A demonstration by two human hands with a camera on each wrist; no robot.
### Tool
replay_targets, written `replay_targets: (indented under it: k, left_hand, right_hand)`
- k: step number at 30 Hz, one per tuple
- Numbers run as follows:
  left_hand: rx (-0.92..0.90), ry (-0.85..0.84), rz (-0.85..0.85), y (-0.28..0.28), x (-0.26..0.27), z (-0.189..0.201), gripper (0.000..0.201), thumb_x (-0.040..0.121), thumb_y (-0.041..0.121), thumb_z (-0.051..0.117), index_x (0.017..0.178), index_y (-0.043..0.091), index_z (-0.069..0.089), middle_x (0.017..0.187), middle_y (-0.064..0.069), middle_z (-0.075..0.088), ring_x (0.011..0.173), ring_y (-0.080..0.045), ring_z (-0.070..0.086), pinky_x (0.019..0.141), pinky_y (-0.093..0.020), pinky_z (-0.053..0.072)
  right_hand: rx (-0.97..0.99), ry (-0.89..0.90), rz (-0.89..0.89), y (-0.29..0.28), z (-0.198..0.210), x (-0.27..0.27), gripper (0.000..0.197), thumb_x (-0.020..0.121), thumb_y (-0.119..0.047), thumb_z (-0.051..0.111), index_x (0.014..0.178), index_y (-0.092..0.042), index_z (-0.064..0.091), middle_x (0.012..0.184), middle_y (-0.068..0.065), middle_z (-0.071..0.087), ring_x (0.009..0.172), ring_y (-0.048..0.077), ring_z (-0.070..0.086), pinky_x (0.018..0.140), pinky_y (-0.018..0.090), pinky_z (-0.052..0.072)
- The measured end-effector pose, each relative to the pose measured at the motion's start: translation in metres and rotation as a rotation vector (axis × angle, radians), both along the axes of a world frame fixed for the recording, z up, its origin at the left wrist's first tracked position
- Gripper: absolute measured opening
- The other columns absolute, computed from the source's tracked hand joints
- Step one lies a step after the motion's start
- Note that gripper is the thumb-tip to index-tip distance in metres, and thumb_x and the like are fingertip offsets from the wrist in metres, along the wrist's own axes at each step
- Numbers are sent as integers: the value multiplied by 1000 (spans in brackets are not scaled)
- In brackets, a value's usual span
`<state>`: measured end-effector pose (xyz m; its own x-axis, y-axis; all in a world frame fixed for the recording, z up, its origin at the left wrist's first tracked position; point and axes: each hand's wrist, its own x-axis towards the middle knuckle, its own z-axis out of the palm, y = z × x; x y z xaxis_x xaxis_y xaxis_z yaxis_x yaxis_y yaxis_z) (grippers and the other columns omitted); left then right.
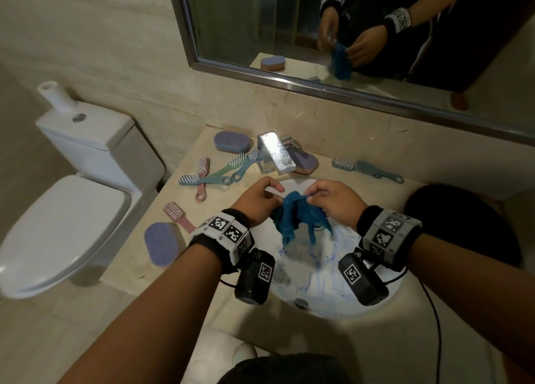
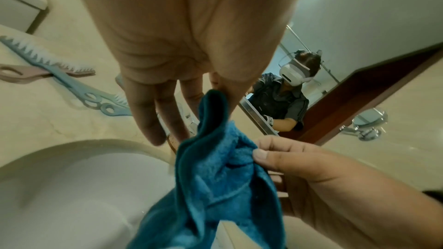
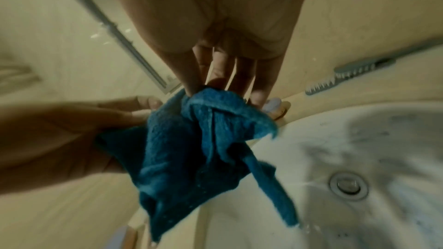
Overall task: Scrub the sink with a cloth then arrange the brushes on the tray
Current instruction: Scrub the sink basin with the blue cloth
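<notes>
A crumpled blue cloth hangs over the white sink, whose basin is streaked with blue marks. My left hand pinches the cloth's upper left edge by the thumb, other fingers stretched out. My right hand pinches the bunched top of the cloth. In the left wrist view the cloth runs from my left thumb down past my right hand. The right wrist view shows the cloth dangling above the basin. Several brushes lie crossed on the counter left of the tap.
A chrome tap stands behind the sink. Purple sponges and a pink brush lie on the left counter; teal brushes lie at right. A dark round object sits right of the sink. A toilet stands left, a mirror above.
</notes>
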<state>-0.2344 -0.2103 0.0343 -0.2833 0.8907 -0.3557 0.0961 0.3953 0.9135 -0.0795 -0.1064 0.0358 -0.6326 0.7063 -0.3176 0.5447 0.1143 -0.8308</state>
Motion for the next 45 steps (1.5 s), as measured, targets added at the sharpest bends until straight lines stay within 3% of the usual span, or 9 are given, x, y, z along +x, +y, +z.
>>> replay_targets:
  k: [3, 7, 11, 19, 24, 27, 30, 38, 45]
  left_hand:
    - [-5, 52, -7, -3, 0, -1, 14, 94, 5, 48, 97, 18, 47, 80, 2, 56, 70, -15, 54, 57, -23, 51]
    - [13, 101, 21, -10, -11, -3, 22, 87, -3, 57, 79, 18, 58, 78, 1, 59, 69, -12, 56, 53, -17, 54]
    - [-54, 210, -5, -15, -20, -7, 22, 82, 2, 66, 73, 21, 62, 87, -3, 66, 85, -17, 62, 77, -30, 56]
    - [-202, 416, -19, -23, -16, -20, 27, 81, 7, 68, 106, 16, 61, 110, -3, 65, 95, -16, 58, 83, -26, 48]
    - [-105, 227, -112, -18, 1, -12, 60, 81, 15, 71, 133, 20, 42, 127, -5, 55, 114, -17, 51, 95, -26, 41]
    - [-41, 236, -145, -12, 9, -8, 42, 83, 14, 69, 123, 11, 53, 120, -5, 59, 106, -14, 53, 97, -24, 39]
    - [-17, 293, -138, -10, 12, -10, 7, 86, 11, 63, 86, 18, 60, 103, -8, 66, 100, -23, 60, 96, -34, 45]
    - [63, 53, -54, -10, 13, 0, 24, 95, 3, 44, 77, 20, 43, 63, -4, 48, 36, 2, 42, 37, -11, 33]
    - [115, -85, -28, -7, 12, 3, 23, 98, 6, 41, 87, 26, 46, 83, -13, 57, 72, -21, 52, 64, -30, 42]
  right_hand:
    - [129, -62, 105, -1, 1, 1, 15, 90, -11, 54, 87, -24, 60, 84, 6, 61, 87, 24, 60, 81, 38, 50]
    - [118, -90, 106, 6, 1, 9, 25, 89, -3, 50, 96, -23, 63, 91, 13, 65, 88, 27, 61, 83, 38, 51]
    - [109, -114, 72, 10, 3, 15, 27, 90, 0, 43, 97, -13, 66, 91, 5, 64, 81, 13, 57, 70, 19, 46]
    - [-50, -2, -11, 12, 5, 9, 23, 95, -2, 38, 87, -12, 57, 84, 5, 57, 74, 15, 53, 64, 24, 44]
    - [-234, 129, 13, 8, 9, 3, 28, 95, -1, 36, 83, -17, 55, 87, 7, 58, 76, 16, 54, 67, 23, 46]
    - [-347, 188, 49, 5, 15, 2, 26, 96, -4, 35, 86, -17, 55, 84, 4, 57, 75, 14, 53, 65, 23, 44]
    - [-399, 227, 34, 4, 19, 2, 28, 96, -2, 34, 85, -16, 55, 84, 5, 57, 75, 14, 54, 66, 22, 45]
    - [184, -38, 63, 15, 5, 16, 14, 87, -9, 61, 97, -18, 55, 98, 0, 58, 87, 12, 54, 73, 18, 42]
    - [-27, -50, 415, -3, 0, 12, 43, 78, -2, 69, 117, -14, 57, 107, -4, 61, 97, 6, 57, 90, 18, 43]
